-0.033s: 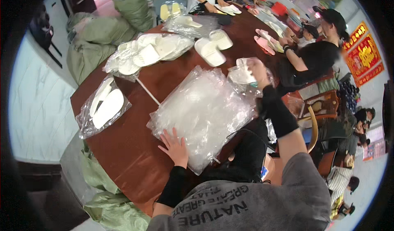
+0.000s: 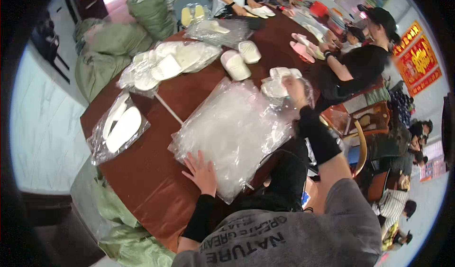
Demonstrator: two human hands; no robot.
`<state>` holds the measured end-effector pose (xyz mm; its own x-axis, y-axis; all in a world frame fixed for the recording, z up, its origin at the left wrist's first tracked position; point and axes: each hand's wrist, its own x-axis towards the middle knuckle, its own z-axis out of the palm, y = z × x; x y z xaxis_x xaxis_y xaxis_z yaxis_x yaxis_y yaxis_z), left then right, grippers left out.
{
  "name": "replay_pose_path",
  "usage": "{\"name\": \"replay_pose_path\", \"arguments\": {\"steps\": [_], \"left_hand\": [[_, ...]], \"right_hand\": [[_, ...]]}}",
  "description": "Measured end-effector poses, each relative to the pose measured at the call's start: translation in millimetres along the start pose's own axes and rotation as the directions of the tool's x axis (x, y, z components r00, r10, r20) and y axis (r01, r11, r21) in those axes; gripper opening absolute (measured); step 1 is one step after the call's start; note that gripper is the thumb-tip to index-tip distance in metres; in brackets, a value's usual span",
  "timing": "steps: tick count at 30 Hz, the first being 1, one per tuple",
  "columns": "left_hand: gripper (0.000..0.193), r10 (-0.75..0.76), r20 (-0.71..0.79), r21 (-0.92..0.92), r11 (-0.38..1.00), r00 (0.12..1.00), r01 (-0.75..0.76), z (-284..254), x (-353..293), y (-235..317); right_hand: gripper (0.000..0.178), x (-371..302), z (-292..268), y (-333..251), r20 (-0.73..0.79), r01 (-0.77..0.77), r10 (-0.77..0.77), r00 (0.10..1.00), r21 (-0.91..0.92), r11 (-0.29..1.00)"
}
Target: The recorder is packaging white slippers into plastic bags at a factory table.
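A stack of clear plastic bags [image 2: 227, 134] lies on the dark red-brown table in front of me. My left hand [image 2: 201, 172] rests on its near left edge, fingers spread flat. At the stack's far right corner, my right hand [image 2: 295, 90] is over white slippers [image 2: 277, 80] with clear plastic beside them. Motion smears its fingers, so whether it grips one is unclear. Just beyond the bags lie two loose white slippers [image 2: 235, 65], slightly apart. To the left, another pair of white slippers [image 2: 124, 129] lies inside a clear bag.
A heap of bagged white slippers [image 2: 168, 65] lies at the far left of the table [image 2: 147, 186]. A thin white stick [image 2: 168, 107] pokes out between heap and bags. Green sacks [image 2: 113, 44] stand behind. A person in black [image 2: 365, 61] sits at right near pink slippers [image 2: 302, 51].
My right hand has come slightly nearer to me. The two loose slippers beyond the bags lie differently, turned and more apart. My left hand stays on the bags.
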<state>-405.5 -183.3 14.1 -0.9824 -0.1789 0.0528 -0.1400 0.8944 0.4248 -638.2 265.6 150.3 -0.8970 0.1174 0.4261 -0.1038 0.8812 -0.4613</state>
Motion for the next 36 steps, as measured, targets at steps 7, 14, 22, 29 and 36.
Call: {"name": "replay_pose_path", "arguments": {"steps": [7,14,22,29,36], "left_hand": [[0.067,-0.114,0.054,0.191,0.976,0.992,0.101,12,-9,-9],[0.073,0.142,-0.091,0.169,0.978,0.986,-0.125,8,-25,29],[0.069,-0.024,0.137,0.271,0.962,0.99,-0.014,-26,-3,47],[0.069,0.141,-0.089,0.064,0.989,0.986,-0.135,12,19,7],[0.05,0.109,-0.189,-0.435,0.881,0.976,-0.183,-28,-7,-14]], "right_hand": [[0.071,-136,98,-24,0.406,-0.135,0.198,0.892,-0.179,0.975],[0.055,-139,19,27,-0.123,-0.27,0.264,0.957,-0.035,0.962],[0.054,-70,-145,-164,-0.179,0.246,-0.229,0.957,0.081,0.966],[0.067,-192,-2,-226,0.466,0.516,-0.489,0.738,0.078,0.853],[0.084,-245,35,-197,0.492,0.475,-0.455,0.742,0.093,0.875]]}}
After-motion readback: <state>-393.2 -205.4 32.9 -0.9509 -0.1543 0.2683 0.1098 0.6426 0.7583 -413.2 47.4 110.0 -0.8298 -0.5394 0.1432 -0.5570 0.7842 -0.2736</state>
